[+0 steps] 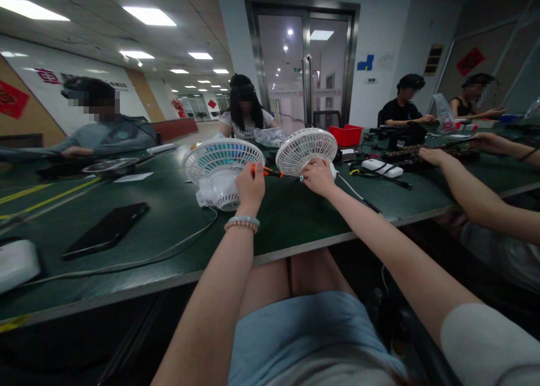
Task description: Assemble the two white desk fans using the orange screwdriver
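The left hand [250, 189] grips a screwdriver [273, 173], apparently aligning it; the right hand [319, 176] by the fan [306, 143], hold unclear, should be steady.

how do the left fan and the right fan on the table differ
The left fan shows its vented housing; the right fan is partly covered by the right hand. The left fan's cord trails left, while the right fan's cord runs right. Both are white, with round slatted cages.
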Motion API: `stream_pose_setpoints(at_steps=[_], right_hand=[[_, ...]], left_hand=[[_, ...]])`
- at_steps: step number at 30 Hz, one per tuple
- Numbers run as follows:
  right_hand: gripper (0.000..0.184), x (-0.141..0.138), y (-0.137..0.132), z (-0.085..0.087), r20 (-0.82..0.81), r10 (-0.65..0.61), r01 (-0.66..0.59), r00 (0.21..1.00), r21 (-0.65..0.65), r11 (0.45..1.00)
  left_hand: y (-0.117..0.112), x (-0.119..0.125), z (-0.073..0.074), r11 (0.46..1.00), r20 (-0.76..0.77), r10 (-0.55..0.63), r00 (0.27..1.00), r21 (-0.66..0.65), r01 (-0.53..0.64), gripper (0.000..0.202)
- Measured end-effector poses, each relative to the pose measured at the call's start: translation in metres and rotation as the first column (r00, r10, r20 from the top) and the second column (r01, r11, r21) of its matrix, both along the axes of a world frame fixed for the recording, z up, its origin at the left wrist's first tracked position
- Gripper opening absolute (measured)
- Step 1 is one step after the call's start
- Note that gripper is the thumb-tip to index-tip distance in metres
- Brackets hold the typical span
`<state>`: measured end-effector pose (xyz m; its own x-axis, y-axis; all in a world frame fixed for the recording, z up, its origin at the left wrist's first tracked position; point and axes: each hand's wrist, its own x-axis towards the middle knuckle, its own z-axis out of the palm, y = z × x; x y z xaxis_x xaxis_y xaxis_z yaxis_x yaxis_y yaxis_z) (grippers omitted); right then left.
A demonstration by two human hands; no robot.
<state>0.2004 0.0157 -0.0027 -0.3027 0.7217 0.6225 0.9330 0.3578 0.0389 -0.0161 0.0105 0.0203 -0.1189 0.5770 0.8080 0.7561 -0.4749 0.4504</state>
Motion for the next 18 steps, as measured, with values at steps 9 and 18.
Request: stream_pose_setpoints(at_steps=[9, 18], right_hand=[[0.019, 0.0003, 0.0030, -0.0018, -0.023, 0.023, -0.023, 0.999, 0.020, 1.000], [0.020, 0.0008, 0.0025, -0.0015, -0.020, 0.016, -0.016, 1.000, 0.010, 1.000]], left_hand=[[-0.0038, 0.0013, 0.0014, 1.000, -0.021, 0.008, 1.000, 0.028, -0.007, 0.034], [0.0053, 0.0020, -0.0042, 0.989, 0.112, -0.148, 0.983, -0.012, 0.150, 0.033]])
